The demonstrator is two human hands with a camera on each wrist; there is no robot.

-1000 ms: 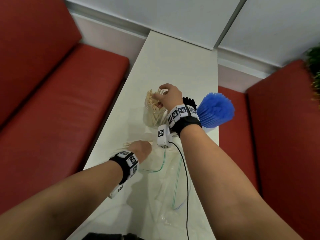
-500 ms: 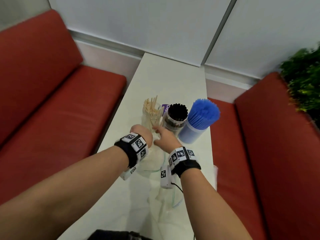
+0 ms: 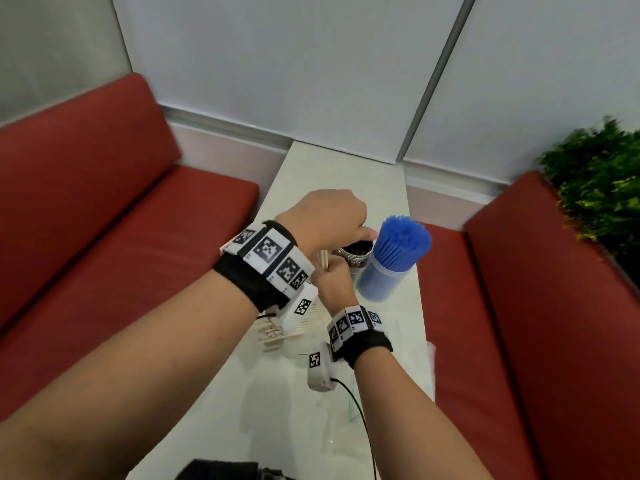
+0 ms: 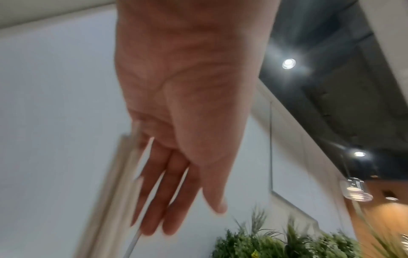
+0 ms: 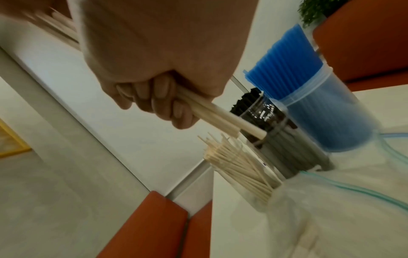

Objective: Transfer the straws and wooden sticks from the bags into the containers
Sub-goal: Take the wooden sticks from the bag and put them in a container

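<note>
Wooden sticks [image 5: 223, 115] half-hidden inside right hand [image 5: 154, 83].

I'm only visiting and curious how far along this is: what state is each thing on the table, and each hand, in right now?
Right hand: gripping a small bundle of wooden sticks.
Left hand: fingers straight, holding nothing.
Stick container: upright, partly filled with thin sticks.
Blue straw container: upright, packed full.
Black straw container: upright, filled.
Plastic bags: lying flat on the table.
</note>
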